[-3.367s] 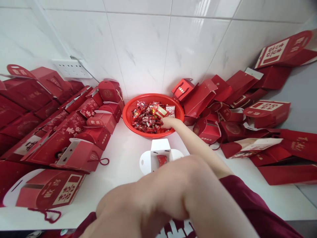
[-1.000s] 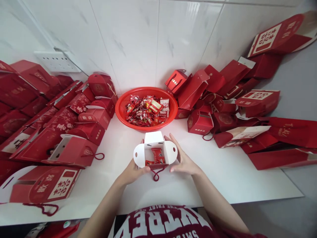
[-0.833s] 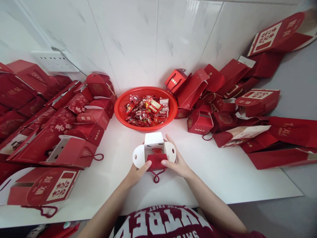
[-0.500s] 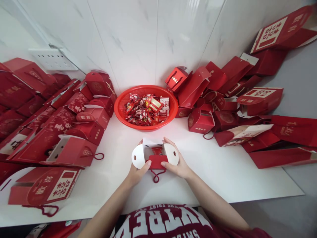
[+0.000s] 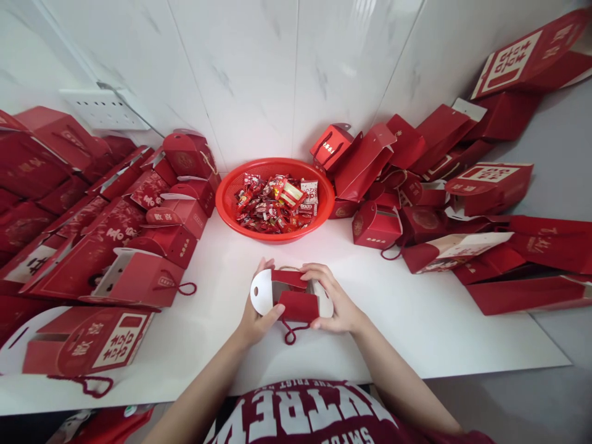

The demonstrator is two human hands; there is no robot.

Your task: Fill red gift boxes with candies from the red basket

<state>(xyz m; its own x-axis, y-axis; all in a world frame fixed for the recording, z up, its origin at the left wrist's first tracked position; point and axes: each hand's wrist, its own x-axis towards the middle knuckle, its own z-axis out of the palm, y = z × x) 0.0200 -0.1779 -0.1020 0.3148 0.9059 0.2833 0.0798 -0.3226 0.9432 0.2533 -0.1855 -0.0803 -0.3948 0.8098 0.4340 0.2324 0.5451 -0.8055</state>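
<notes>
A small red gift box [image 5: 292,295] with white inner flaps and a red cord handle sits on the white table [image 5: 416,320] in front of me. My left hand [image 5: 257,311] grips its left side, thumb on the near flap. My right hand [image 5: 333,300] wraps its right side, with fingers pressing the far flap down over the opening. Both red flaps are folded inward and the sweets inside are hidden. One round white side flap sticks out at the left.
A red basket [image 5: 275,169] full of wrapped sweets stands against the tiled wall behind the box. Piles of red gift boxes [image 5: 139,277] crowd the left side, and more red boxes and flat bags [image 5: 462,191] lie heaped at the right.
My right hand came back from the basket to the box. Both hands folded the red flaps over the opening, covering the sweets that showed inside earlier.
</notes>
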